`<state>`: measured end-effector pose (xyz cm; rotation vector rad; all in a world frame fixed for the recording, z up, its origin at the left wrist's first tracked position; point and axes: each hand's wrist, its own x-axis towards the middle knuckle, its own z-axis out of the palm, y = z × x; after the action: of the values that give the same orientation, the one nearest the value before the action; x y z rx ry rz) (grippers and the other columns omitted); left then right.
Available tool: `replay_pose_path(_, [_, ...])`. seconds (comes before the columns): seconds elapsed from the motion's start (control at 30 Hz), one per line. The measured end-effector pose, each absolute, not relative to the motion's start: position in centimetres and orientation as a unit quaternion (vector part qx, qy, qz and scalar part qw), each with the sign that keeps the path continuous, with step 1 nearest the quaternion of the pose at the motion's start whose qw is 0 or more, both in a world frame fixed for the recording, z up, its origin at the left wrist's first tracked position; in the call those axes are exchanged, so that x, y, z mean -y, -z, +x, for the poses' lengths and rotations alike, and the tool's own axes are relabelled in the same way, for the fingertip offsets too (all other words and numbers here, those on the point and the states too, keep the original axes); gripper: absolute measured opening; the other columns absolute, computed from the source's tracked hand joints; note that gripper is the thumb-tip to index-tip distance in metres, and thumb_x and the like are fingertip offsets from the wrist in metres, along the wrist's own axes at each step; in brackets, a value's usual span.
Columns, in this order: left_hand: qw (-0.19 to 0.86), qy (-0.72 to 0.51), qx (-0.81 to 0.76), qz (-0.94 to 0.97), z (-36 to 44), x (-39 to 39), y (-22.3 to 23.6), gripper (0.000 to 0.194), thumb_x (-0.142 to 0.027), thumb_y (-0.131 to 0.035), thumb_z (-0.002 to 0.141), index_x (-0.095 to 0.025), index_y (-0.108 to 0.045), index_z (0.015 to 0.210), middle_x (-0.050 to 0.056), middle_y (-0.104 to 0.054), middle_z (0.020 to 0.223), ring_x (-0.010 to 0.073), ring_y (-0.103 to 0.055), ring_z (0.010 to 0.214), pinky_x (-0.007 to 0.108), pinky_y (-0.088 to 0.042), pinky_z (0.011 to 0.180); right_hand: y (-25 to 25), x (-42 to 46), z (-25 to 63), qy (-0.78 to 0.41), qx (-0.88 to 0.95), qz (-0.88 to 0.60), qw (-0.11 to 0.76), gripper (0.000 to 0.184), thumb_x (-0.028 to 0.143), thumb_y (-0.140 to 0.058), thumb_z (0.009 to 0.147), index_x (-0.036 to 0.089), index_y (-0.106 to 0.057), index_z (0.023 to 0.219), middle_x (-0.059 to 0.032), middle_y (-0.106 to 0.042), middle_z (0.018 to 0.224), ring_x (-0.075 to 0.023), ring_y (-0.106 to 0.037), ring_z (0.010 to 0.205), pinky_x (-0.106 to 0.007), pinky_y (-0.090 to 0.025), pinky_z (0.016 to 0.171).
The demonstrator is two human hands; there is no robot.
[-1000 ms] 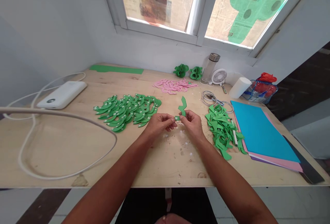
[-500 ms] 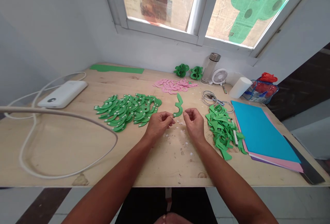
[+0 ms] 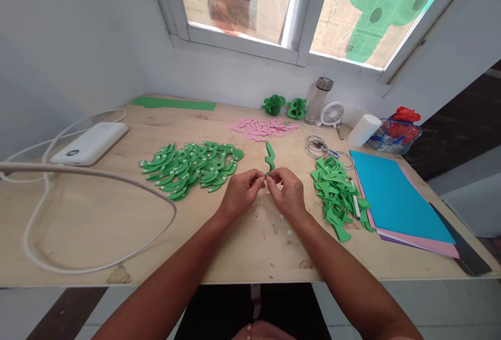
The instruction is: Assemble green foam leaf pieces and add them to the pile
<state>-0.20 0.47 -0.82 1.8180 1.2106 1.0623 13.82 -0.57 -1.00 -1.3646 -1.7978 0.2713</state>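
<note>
Left hand (image 3: 242,190) and right hand (image 3: 288,190): each grip pinches the lower end of the wavy green strip (image 3: 270,156), which points toward twelve o'clock. It would be good to press evenly, so that it does not tear.

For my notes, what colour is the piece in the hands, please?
The cut piece is green, as the head view shows.
</note>
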Motion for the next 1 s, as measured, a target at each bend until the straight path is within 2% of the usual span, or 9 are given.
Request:
replay_pose_path(0.17, [0.319, -0.39, -0.479, 0.718, -0.22, -0.41, 0.62, 0.02, -0.03, -0.048, 0.078, -0.018, -0.063, 0.075, 0.004, -0.067, 0.071, 0.0169, -0.061, 0.066, 0.024, -0.043, 0.06, 1.11, 0.43, 13.94, -0.142, 0.708, -0.547, 0.424, 0.01, 0.023, -0.05, 0.079, 0.02, -0.058, 0.075, -0.0026, -0.062, 0.071, -0.0152, -0.054, 0.065, -0.027, -0.041, 0.064])
replay_pose_path(0.53, [0.33, -0.392, -0.478, 0.713, -0.28, -0.51, 0.74, 0.021, -0.031, -0.047, 0.079, -0.017, -0.064, 0.079, 0.003, -0.067, 0.069, 0.0162, -0.059, 0.063, 0.024, -0.043, 0.059, 1.26, 0.02, 14.13, -0.247, 0.666, -0.538, 0.454, 0.011, 0.024, -0.05, 0.076, 0.019, -0.059, 0.075, -0.0003, -0.061, 0.068, -0.013, -0.051, 0.058, -0.024, -0.041, 0.057])
replay_pose_path(0.7, [0.345, -0.399, -0.48, 0.701, -0.23, -0.51, 0.8, 0.021, -0.031, -0.048, 0.079, -0.018, -0.064, 0.08, 0.003, -0.067, 0.07, 0.0166, -0.061, 0.065, 0.024, -0.044, 0.06, 1.29, 0.06, 14.08, -0.248, 0.659, -0.545, 0.455, 0.011, 0.024, -0.05, 0.076, 0.019, -0.059, 0.074, 0.0002, -0.061, 0.068, -0.0128, -0.051, 0.057, -0.024, -0.04, 0.057])
replay_pose_path(1.0, [0.355, -0.405, -0.47, 0.699, -0.18, -0.39, 0.57, 0.021, -0.032, -0.048, 0.078, -0.018, -0.064, 0.074, 0.003, -0.066, 0.069, 0.0166, -0.06, 0.065, 0.024, -0.044, 0.059, 1.27, 0.03, 14.05, -0.262, 0.65, -0.547, 0.459, 0.015, 0.034, -0.056, 0.076, 0.02, -0.057, 0.071, 0.001, -0.059, 0.063, -0.0126, -0.05, 0.055, -0.024, -0.038, 0.054])
